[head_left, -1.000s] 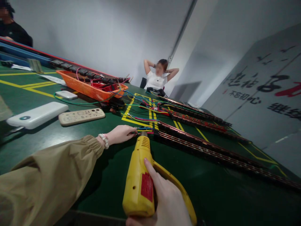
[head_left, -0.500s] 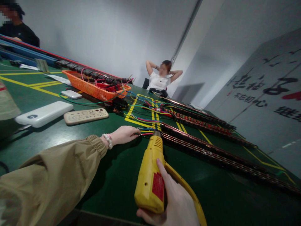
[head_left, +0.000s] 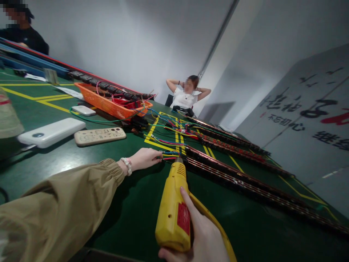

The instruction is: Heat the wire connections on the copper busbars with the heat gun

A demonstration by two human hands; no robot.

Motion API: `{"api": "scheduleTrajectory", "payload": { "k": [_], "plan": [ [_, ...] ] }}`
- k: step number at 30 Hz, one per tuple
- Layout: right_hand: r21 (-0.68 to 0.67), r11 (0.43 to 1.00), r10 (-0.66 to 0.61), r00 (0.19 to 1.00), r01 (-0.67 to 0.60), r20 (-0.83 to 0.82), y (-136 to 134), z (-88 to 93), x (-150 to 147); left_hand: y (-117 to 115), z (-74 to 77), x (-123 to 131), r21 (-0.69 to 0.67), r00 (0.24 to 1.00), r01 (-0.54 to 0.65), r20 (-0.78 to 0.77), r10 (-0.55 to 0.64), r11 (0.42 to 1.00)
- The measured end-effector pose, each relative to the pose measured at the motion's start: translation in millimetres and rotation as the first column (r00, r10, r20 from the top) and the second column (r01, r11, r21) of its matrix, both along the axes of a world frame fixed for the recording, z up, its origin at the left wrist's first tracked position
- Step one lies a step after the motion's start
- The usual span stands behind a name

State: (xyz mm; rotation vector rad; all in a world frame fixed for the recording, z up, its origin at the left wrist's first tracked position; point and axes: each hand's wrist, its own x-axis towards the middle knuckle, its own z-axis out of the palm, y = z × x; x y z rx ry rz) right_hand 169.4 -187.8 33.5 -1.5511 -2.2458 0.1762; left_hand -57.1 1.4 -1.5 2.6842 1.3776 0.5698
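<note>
Yellow plastic heat gun gripped by the right hand, index finger lying along its side, nozzle aimed away from the body. Nozzle tip now sitting just beside the left fingertips, a touch closer to the wire ends than a second ago, when it hung slightly lower and nearer the body. Left hand closed in a pinch on a small bundle of coloured wires, resting flat on the green tabletop exactly as before; beaded bracelet at the wrist, tan sleeve behind. Wires leading on from the pinch into the end of a long dark strip running off beyond and to the right of both hands. Likely meaning: aim settled, heat being brought onto the joint held between the fingers.

Beyond the left hand: beige remote control, white power bank, orange basket full of parts. Farther off, a seated person with arms raised behind the head, and another person at the far left edge.
</note>
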Motion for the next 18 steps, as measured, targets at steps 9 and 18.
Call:
{"api": "scheduleTrajectory", "payload": {
  "k": [9,18],
  "plan": [
    [-0.055,0.995,0.080,0.993,-0.085,-0.087,5,0.7,-17,-3,3.7,3,0.028,0.998,-0.056,-0.037,0.057,0.998],
    [0.184,0.971,0.150,0.988,-0.154,0.034,9,-12.9,-18,-6,8.1,3,0.045,0.996,-0.051,-0.069,0.054,0.998]
  ]
}}
